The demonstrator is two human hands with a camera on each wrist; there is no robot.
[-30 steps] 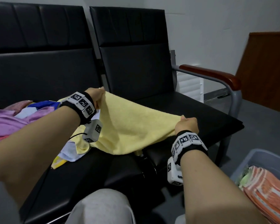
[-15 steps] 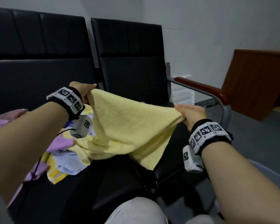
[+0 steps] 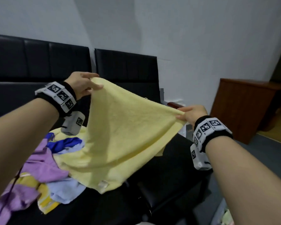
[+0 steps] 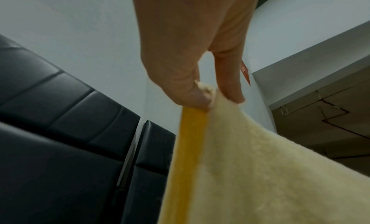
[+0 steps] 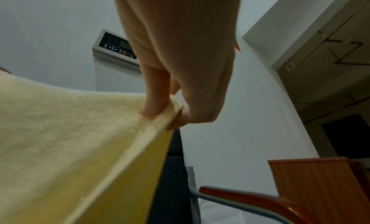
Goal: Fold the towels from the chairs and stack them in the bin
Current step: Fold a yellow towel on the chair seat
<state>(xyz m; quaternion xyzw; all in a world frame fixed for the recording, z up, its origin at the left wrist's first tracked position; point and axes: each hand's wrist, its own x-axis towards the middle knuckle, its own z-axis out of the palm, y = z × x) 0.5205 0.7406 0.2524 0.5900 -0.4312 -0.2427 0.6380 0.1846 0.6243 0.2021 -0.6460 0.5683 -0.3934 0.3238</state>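
Yellow towel with unreadable label, left hand and right hand pinching corners

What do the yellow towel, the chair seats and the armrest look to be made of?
Yellow towel: soft terry-like cloth, fuzzy nap, with a smoother woven border band. Chair seats: black leather or imitation, faint sheen, stitched panels. Armrest: glossy reddish wood or wood-look cap on a grey metal-looking tube.

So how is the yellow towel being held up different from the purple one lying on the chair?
The yellow towel is lifted and stretched between the left hand and right hand, each pinching a corner; the purple towel lies untouched on the black chair. The yellow towel is spread fairly flat; the purple towel is crumpled in the pile. Both look like soft terry cloth, and neither is folded yet.
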